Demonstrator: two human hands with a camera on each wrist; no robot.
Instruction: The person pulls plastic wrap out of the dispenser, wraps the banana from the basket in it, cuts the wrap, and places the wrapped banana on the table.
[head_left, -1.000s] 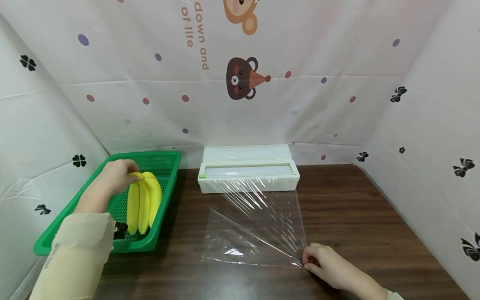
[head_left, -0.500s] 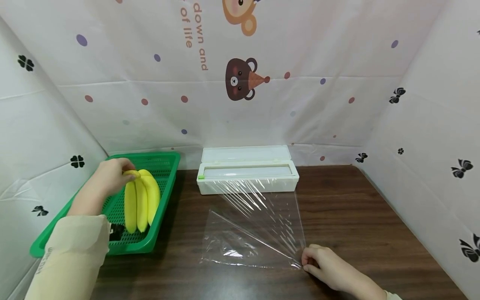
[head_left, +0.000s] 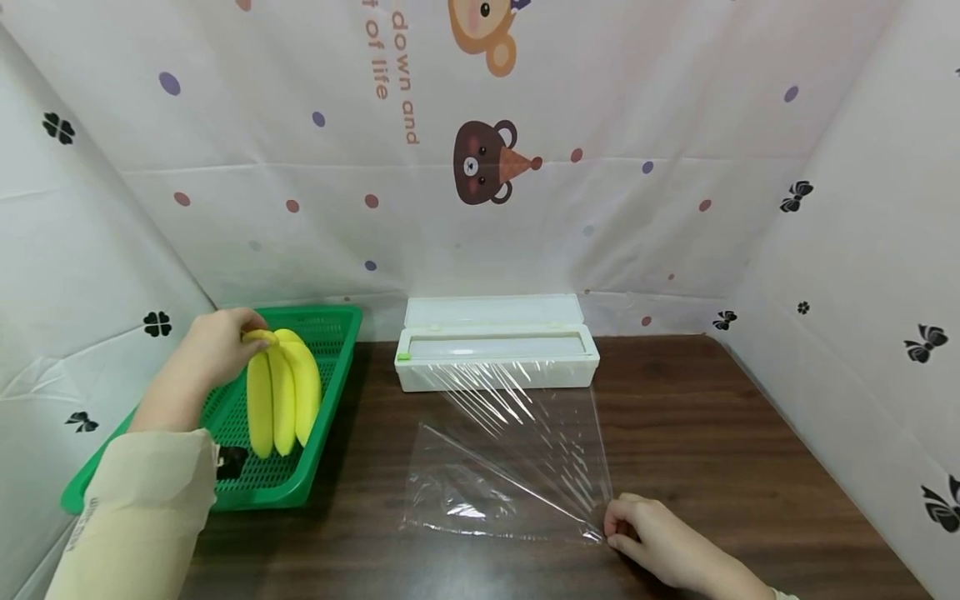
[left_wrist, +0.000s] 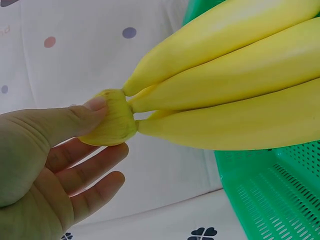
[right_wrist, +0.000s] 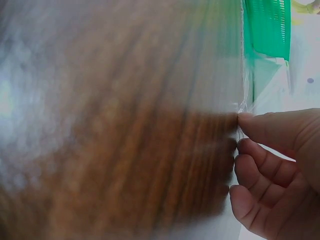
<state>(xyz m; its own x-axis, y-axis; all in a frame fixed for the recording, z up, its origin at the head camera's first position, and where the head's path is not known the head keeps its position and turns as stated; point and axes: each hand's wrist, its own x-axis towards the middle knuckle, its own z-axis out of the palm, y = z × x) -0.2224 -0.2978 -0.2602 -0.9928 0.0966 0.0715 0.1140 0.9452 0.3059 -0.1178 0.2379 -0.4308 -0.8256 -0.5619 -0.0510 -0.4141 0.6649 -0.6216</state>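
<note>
My left hand (head_left: 222, 346) pinches the stem end of a bunch of yellow bananas (head_left: 283, 398) over the green basket (head_left: 347, 350). In the left wrist view the thumb lies on the crown of the bananas (left_wrist: 230, 75), with the fingers beneath it. At the front right, my right hand (head_left: 660, 537) pinches the near right corner of a sheet of clear plastic wrap (head_left: 510, 475). That sheet runs out over the table from a white wrap dispenser box (head_left: 497, 372), its lid raised. Creases in the wrap fan toward the right fingertips.
The dark wooden table (head_left: 675, 417) ends at a white printed cloth (head_left: 622, 242) hung behind and at both sides. A small green slider (head_left: 404, 357) sits at the dispenser's left end. A black device (head_left: 231, 462) shows at the left cuff.
The left hand has shifted slightly left and up, and the bananas have risen a little with it. The right hand keeps its pinch on the wrap corner in nearly the same place.
</note>
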